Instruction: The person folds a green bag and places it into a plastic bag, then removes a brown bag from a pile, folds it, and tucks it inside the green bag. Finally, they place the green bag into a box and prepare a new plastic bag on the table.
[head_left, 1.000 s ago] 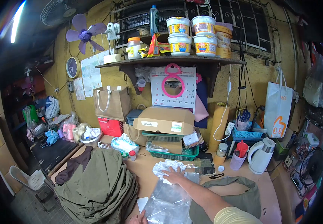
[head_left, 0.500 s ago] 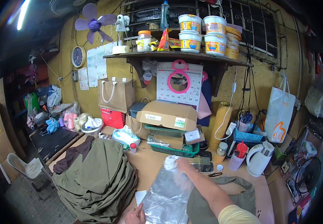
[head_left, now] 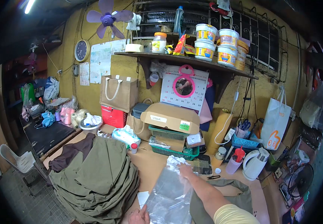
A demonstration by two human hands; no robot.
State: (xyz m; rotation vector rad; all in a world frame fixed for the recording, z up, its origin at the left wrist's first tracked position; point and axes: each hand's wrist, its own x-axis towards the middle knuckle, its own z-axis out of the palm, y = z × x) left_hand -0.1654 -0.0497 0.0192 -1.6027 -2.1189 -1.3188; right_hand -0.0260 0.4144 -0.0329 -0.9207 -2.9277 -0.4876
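Note:
My right hand [head_left: 186,171] is closed on the upper end of a clear plastic bag [head_left: 169,194], which is bunched white where the fingers pinch it, and holds that end up off the brown table [head_left: 154,164]. My left hand [head_left: 139,215] grips the bag's lower left corner at the bottom edge of the view. The bag hangs stretched between both hands. An olive green cloth bag [head_left: 228,188] lies on the table under my right forearm.
A tall pile of folded olive green fabric [head_left: 94,181] fills the table's left side. Behind stand a green basket [head_left: 172,151], a cardboard box [head_left: 170,118], a white kettle [head_left: 254,164], a pink cup [head_left: 234,162] and black scissors [head_left: 213,177].
My right hand gathered the bag's far end off the table and lifted it. The view has tilted and shifted slightly. My left hand stays on the lower corner.

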